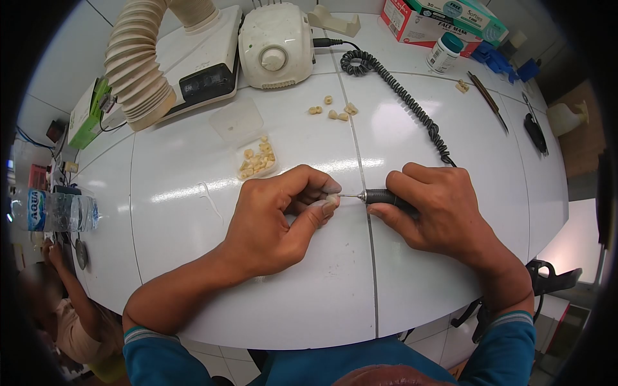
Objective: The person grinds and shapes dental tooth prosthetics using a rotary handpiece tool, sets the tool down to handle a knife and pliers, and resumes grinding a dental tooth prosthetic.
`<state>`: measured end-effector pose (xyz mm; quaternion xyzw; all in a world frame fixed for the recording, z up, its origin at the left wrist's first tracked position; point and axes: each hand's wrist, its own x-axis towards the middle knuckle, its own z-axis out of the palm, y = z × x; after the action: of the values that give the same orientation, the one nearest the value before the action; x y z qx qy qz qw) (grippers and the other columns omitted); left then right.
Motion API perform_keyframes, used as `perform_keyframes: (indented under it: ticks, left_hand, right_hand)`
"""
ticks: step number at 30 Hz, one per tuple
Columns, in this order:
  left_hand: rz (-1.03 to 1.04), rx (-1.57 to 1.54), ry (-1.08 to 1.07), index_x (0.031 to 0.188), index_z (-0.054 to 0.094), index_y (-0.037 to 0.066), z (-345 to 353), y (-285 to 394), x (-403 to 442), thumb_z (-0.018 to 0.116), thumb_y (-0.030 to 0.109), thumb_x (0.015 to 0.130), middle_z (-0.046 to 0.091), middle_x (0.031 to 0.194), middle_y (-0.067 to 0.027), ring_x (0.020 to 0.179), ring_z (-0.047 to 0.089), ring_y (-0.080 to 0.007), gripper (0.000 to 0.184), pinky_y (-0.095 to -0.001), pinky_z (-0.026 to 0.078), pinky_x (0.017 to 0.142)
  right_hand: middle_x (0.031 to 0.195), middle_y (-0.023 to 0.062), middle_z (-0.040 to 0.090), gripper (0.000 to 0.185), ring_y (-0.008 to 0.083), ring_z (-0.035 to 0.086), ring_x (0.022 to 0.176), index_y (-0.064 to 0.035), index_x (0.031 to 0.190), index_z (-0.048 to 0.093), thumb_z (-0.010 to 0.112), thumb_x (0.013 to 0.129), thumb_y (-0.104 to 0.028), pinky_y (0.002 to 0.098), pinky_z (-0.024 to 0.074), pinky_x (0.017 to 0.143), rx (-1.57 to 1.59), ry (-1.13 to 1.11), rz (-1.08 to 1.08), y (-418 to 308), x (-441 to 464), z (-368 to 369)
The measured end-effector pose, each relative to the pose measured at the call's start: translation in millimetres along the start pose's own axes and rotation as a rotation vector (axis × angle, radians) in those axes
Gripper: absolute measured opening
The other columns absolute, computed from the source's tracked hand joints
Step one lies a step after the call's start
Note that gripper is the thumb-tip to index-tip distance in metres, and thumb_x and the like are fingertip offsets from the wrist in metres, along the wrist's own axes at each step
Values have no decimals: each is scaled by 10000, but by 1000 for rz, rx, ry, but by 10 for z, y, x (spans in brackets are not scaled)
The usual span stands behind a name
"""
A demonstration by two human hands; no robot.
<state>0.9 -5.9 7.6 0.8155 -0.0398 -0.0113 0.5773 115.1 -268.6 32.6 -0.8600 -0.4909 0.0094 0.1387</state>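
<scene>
Pale piece (pixel 333 200) in narrow grip of left hand (pixel 273 215), handpiece (pixel 378 196) in closed grip of right hand (pixel 438 207)

A small, pale, tooth-like piece (pixel 332 199) is pinched between the left hand's (pixel 273 215) fingertips, mostly hidden. A black, cylindrical handpiece (pixel 386 198) with a slim metal tip lies nearly level in the right hand's (pixel 434 206) grip, tip pointing left at the piece. Beyond the left hand, an open, clear plastic box (pixel 239 168) holds small cream tooth-shaped pieces (pixel 261 157).
</scene>
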Motion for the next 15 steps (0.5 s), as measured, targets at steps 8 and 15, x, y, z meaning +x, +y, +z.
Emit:
perform_keyframes:
  ticks: [8, 15]
  left_hand:
    - [5, -1, 5, 1214, 726, -86, 4, 6, 0, 730, -42, 1071, 800, 1031, -132, 940, 794, -145, 150, -273, 668, 834]
    - [5, 7, 3, 1214, 727, -84, 5, 10, 0, 730, -38, 1076, 796, 1022, -128, 925, 788, -141, 146, -271, 663, 821]
  right_hand:
    - [720, 40, 663, 372, 227, 657, 552, -109, 986, 774, 830, 1030, -474, 404, 461, 501, 23, -9, -7, -6, 2, -15]
    - [730, 41, 673, 371, 228, 657, 556, -107, 982, 777, 823, 1034, -471, 404, 461, 506, 14, -20, -18, -8, 6, -35]
